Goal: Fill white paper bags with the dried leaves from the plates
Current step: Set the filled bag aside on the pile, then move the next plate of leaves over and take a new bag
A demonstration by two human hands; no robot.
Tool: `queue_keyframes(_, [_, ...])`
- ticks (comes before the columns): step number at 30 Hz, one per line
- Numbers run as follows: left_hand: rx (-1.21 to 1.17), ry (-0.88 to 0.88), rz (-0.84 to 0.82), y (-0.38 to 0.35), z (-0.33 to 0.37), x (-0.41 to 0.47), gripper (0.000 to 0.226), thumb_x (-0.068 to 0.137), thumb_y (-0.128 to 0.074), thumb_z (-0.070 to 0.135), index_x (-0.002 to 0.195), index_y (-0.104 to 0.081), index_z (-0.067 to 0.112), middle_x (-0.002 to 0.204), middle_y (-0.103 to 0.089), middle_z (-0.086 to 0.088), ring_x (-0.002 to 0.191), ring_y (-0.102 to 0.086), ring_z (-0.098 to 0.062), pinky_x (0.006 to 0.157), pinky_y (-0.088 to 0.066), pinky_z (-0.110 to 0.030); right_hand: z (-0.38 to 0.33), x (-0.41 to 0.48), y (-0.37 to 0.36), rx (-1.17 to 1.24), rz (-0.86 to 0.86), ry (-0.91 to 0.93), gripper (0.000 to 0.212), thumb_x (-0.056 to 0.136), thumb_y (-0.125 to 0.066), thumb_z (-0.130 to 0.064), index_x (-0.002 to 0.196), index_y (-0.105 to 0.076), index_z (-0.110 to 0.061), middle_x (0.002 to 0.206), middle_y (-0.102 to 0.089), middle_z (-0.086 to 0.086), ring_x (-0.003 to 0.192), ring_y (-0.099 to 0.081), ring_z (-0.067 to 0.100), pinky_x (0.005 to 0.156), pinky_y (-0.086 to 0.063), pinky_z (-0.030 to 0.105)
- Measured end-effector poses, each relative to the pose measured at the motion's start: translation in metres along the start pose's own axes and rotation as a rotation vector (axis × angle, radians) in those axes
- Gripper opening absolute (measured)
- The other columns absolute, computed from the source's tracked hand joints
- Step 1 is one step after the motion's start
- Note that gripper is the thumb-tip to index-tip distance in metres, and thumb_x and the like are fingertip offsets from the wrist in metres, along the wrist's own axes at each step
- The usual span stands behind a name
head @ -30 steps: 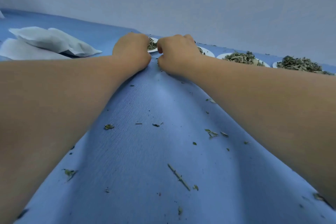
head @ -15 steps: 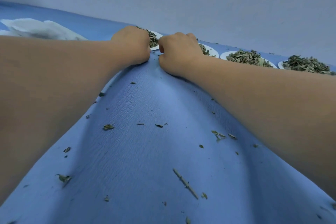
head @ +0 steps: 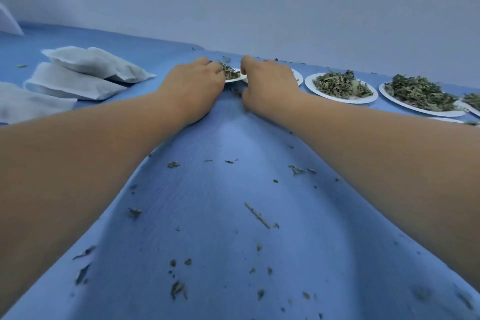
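At 12 o'clock, got left hand (head: 193, 86) curled into dried leaves (head: 231, 74) on plate (head: 235, 80); right hand (head: 270, 83) curled, can't tell around what. Scoop gently, mind the spill.

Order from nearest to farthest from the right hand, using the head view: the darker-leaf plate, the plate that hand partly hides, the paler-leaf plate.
1. Half-hidden plate: behind the right hand.
2. Paler-leaf plate: just to the right.
3. Darker-leaf plate: farther right.
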State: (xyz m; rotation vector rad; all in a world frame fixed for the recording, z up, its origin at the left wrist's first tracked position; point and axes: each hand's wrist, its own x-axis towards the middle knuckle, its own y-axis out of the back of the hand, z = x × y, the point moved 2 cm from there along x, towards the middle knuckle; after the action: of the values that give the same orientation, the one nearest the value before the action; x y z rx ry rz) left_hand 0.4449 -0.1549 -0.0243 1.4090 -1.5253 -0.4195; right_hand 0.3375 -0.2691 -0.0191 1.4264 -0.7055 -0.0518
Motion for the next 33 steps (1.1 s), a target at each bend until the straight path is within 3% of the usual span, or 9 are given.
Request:
queue_keyframes(6, [-0.052, -0.085, 0.024, 0.061, 0.029, -0.071, 0.023, 0.094, -0.052, 0.007, 0.116, -0.057, 0.011, 0.135, -0.052, -0.002, 0.108, -0.048, -0.027, 0.078, -0.052, -0.044, -0.003, -0.059, 0.035, 0.131, -0.077, -0.005, 0.037, 0.087, -0.057, -0.007, 0.122, -0.061, -0.017, 0.12, -0.061, 0.011, 0.114, -0.055, 0.033, 0.086, -0.049, 0.038])
queue_keyframes(11, [-0.1, -0.138, 0.121, 0.111, 0.069, -0.128, 0.019, 0.099, -0.049, 0.011, 0.111, -0.063, 0.01, 0.129, -0.058, -0.003, 0.104, -0.054, -0.028, 0.069, -0.051, -0.043, -0.008, -0.124, 0.063, 0.192, -0.025, -0.001, 0.024, 0.085, -0.054, -0.007, 0.101, -0.069, -0.017, 0.092, -0.061, 0.006, 0.096, -0.059, 0.033, 0.068, -0.036, 0.031])
queue_keyframes(15, [-0.18, -0.142, 0.172, 0.141, 0.104, -0.166, 0.025, 0.101, -0.043, 0.016, 0.11, -0.066, 0.01, 0.129, -0.06, -0.002, 0.105, -0.055, -0.026, 0.073, -0.051, -0.041, -0.007, -0.185, 0.085, 0.147, -0.053, 0.03, 0.028, 0.082, -0.05, -0.003, 0.101, -0.067, -0.015, 0.091, -0.064, 0.01, 0.093, -0.059, 0.036, 0.072, -0.046, 0.037])
queue_keyframes(20, [-0.459, -0.033, 0.264, 0.178, 0.135, -0.192, 0.033, 0.102, -0.042, 0.031, 0.111, -0.068, 0.012, 0.132, -0.06, -0.001, 0.108, -0.054, -0.028, 0.087, -0.049, -0.044, 0.006, -0.245, 0.117, 0.1, -0.034, 0.051, 0.022, 0.084, -0.055, -0.004, 0.102, -0.067, -0.01, 0.096, -0.069, 0.013, 0.093, -0.059, 0.037, 0.078, -0.05, 0.043])
queue_keyframes(24, [-0.822, 0.365, 0.407, 0.196, 0.143, -0.194, 0.027, 0.101, -0.042, 0.027, 0.093, -0.063, 0.013, 0.108, -0.065, 0.0, 0.101, -0.054, -0.026, 0.087, -0.042, -0.035, 0.023, -0.285, 0.152, 0.086, 0.033, 0.067, 0.015, 0.088, -0.057, -0.006, 0.099, -0.066, -0.008, 0.096, -0.07, 0.011, 0.089, -0.061, 0.035, 0.075, -0.052, 0.045])
queue_keyframes(28, [-1.361, 0.842, 0.263, 0.209, 0.167, -0.179, 0.019, 0.102, -0.039, 0.037, 0.106, -0.056, 0.03, 0.105, -0.054, 0.016, 0.099, -0.051, -0.007, 0.088, -0.036, -0.029, 0.048, -0.337, 0.191, 0.134, 0.145, 0.047, 0.015, 0.09, -0.063, -0.009, 0.103, -0.07, -0.009, 0.099, -0.073, 0.009, 0.089, -0.065, 0.034, 0.078, -0.053, 0.047])
queue_keyframes(31, [-1.934, 0.925, 0.05, 0.228, 0.204, -0.166, 0.034, 0.103, -0.042, 0.046, 0.124, -0.058, 0.025, 0.123, -0.059, 0.015, 0.115, -0.057, -0.009, 0.107, -0.044, -0.04, 0.068, -0.384, 0.216, 0.163, 0.257, 0.028, 0.019, 0.087, -0.071, -0.003, 0.105, -0.074, -0.007, 0.099, -0.075, 0.009, 0.085, -0.069, 0.033, 0.077, -0.057, 0.048])
queue_keyframes(33, [-2.19, 0.841, -0.034, 0.245, 0.229, -0.162, 0.04, 0.104, -0.042, 0.047, 0.122, -0.064, 0.019, 0.125, -0.068, 0.002, 0.112, -0.066, -0.016, 0.104, -0.051, -0.044, 0.079, -0.414, 0.229, 0.166, 0.292, -0.01, 0.024, 0.084, -0.073, 0.0, 0.107, -0.075, -0.009, 0.103, -0.077, 0.006, 0.089, -0.072, 0.031, 0.081, -0.059, 0.046])
